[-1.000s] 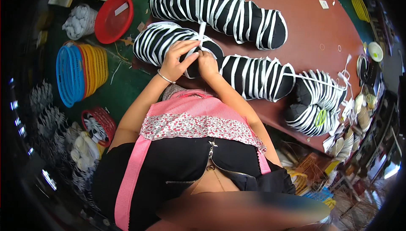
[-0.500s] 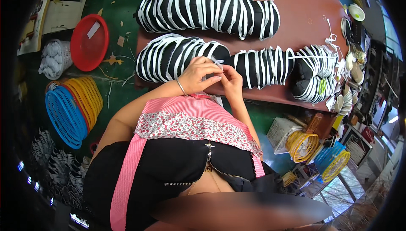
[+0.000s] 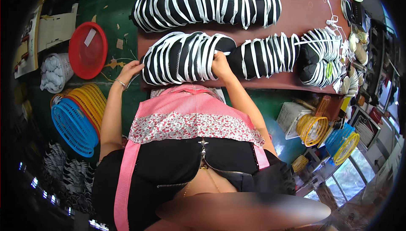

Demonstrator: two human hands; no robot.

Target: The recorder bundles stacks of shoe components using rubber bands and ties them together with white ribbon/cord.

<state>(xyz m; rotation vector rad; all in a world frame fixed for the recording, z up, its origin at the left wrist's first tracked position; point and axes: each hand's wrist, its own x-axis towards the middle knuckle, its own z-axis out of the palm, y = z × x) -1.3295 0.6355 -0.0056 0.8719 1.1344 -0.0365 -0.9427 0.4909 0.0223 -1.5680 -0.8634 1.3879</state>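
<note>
A long stack of black fabric pieces with white strip edges [image 3: 177, 59] lies along the near side of the brown table. My left hand [image 3: 130, 71] is at its left end, with thumb and fingers pressed together against the last piece. Toward its right end my right hand [image 3: 220, 66] is closed over the white-edged pieces; the fingertips are partly hidden. Just right of that hand a shorter stack of the same kind [image 3: 266, 57] continues the row. A bundle of such pieces [image 3: 319, 57] with a green tie follows farther right.
Another long stack [image 3: 207, 2] lies behind on the brown table [image 3: 304, 2]. White strings [image 3: 332, 19] and shoe-like parts [image 3: 359, 53] crowd its right side. On the left are a red basin [image 3: 88, 51], a white basket [image 3: 55, 72] and blue and yellow baskets [image 3: 74, 125].
My hands were together at the stack's right part, fingers at a white strip. Now they are apart: the left has moved to the left end, the right stays at the right part.
</note>
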